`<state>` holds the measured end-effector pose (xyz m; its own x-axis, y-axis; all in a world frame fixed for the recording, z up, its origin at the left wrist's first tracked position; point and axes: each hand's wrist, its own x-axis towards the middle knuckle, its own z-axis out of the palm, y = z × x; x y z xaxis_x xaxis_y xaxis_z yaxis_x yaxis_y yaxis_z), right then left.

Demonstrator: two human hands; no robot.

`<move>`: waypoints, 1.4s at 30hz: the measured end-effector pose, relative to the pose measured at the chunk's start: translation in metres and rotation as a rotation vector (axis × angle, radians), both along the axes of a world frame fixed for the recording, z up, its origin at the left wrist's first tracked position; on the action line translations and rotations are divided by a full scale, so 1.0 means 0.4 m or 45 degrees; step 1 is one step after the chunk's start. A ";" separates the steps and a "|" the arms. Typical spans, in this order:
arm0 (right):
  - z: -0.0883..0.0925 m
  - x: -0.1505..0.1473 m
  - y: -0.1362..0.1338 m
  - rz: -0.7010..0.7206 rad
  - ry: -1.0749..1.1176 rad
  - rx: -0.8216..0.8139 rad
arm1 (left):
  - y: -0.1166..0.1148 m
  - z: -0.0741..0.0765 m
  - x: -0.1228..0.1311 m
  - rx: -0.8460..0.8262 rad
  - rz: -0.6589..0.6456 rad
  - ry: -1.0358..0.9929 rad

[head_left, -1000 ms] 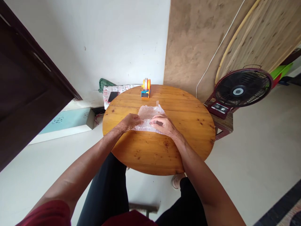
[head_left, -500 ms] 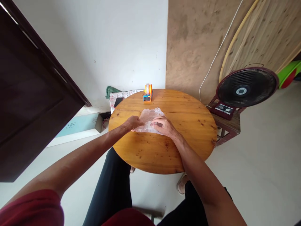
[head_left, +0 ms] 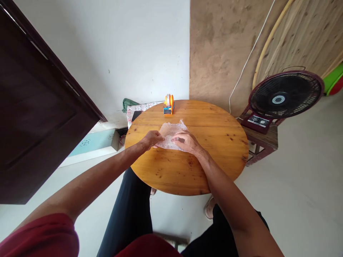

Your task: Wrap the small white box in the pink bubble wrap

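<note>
A crinkled, clear sheet of bubble wrap (head_left: 171,130) lies over the middle of the round wooden table (head_left: 171,175). My left hand (head_left: 153,138) is closed on its left edge, thumb pressed against the fingers. On the right side, my right hand (head_left: 186,141) pinches the wrap between thumb and forefinger, with a rounded gap between the bent fingers. Whether anything lies inside or under the wrap I cannot tell. Beyond it, near the far rim of the table, stands an orange and blue tape dispenser (head_left: 168,105).
A dark red fan (head_left: 278,100) stands on a wooden stool (head_left: 264,141) to the right. Behind the table's left rim are a printed white bag (head_left: 144,106) and a green bundle (head_left: 129,104). A pale blue box (head_left: 91,142) lies on the floor near the dark door (head_left: 40,117).
The view has shifted slightly. My left hand has moved a little on the wrap's left edge, and the wrap's outline has changed slightly. My right hand keeps its pinch.
</note>
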<state>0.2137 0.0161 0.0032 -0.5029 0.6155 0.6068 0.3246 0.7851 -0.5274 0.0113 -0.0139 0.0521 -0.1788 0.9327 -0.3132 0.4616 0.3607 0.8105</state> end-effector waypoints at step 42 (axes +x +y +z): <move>-0.010 -0.005 0.007 -0.006 -0.027 0.020 | 0.010 0.043 0.086 -0.049 0.080 -0.074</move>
